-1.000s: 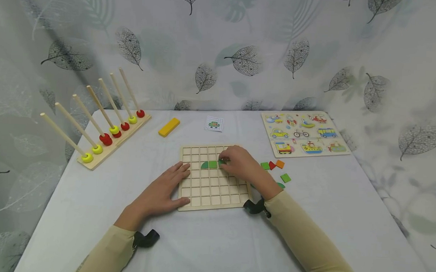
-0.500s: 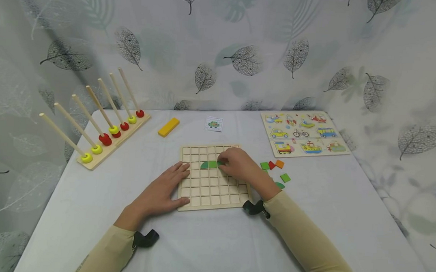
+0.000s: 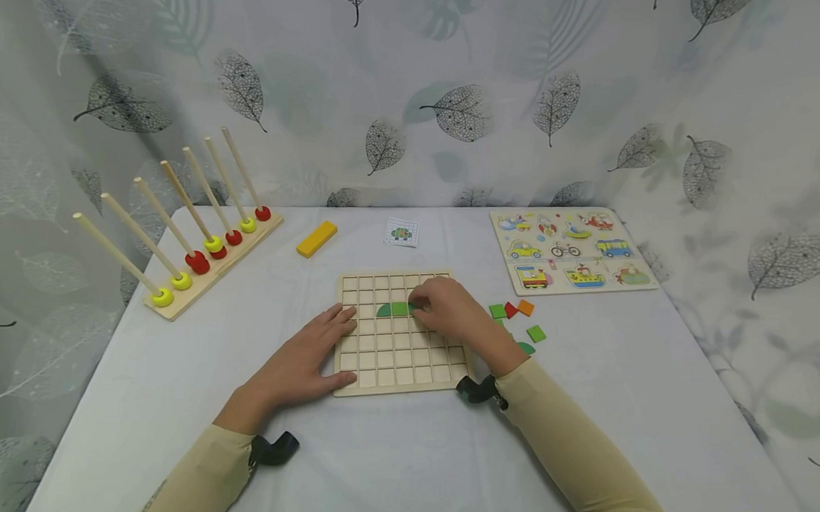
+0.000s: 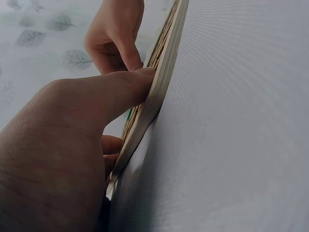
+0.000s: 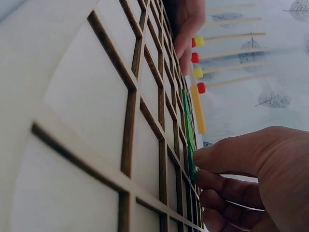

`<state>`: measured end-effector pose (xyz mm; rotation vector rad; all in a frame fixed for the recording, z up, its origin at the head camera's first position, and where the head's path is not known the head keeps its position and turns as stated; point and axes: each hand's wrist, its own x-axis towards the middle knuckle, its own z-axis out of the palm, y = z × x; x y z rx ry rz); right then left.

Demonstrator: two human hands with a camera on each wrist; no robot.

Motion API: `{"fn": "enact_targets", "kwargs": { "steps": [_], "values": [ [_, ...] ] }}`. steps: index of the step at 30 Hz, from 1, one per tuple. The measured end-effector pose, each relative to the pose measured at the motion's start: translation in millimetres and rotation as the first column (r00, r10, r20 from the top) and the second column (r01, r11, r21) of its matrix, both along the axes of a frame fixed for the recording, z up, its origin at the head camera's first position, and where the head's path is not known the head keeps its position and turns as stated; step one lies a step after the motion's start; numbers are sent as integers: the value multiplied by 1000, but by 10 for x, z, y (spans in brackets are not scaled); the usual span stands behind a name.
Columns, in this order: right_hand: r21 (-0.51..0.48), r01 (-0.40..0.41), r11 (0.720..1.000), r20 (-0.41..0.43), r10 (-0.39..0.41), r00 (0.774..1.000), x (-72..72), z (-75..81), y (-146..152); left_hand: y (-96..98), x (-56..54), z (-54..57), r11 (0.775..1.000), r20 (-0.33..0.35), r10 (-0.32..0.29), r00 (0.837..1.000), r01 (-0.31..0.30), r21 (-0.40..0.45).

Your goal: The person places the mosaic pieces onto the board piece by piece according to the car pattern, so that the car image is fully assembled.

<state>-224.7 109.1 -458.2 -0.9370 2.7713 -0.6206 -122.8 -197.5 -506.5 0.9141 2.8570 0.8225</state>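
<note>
A wooden grid board [image 3: 386, 358] lies flat on the table. My left hand [image 3: 298, 362] rests along its left edge, fingers spread and thumb near the front corner. My right hand [image 3: 449, 311] reaches over the board's right half, thumb and forefinger pinching a dark green piece [image 5: 191, 169] down at the grid. Beside that piece, in the same row, sit a lighter green square [image 3: 398, 309] and a dark green rounded piece [image 3: 383, 310]. The fingers mostly cover the pinched piece in the head view.
Right of the board lie loose green squares [image 3: 535, 334], a red piece [image 3: 511, 310] and an orange square [image 3: 526, 308]. Behind are a small picture card [image 3: 402, 233], a yellow block [image 3: 317, 240] and a vehicle puzzle board [image 3: 575, 252]. A peg rack with beads [image 3: 206, 274] stands left.
My right hand has shifted slightly left, bringing the pinched dark green piece closer to the lighter green square. My left hand stays where it was.
</note>
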Motion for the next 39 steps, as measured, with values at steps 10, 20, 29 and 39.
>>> {"fn": "enact_targets", "kwargs": {
  "steps": [10,20,29,39],
  "values": [
    [-61,55,997,20,-54,998,-30,95,96,-14,8,-6,1000,0,1,1000,-1,-3],
    [-56,105,993,7,-105,994,-98,337,460,-15,-14,16,1000,-9,-5,1000,5,-5],
    [-16,146,989,5,-146,989,-68,438,747,-14,-14,11,1000,5,3,1000,-3,-11],
    [15,186,982,27,-187,982,9,470,1013,-3,-1,1,1000,17,3,1000,-3,-7]
  ]
}}
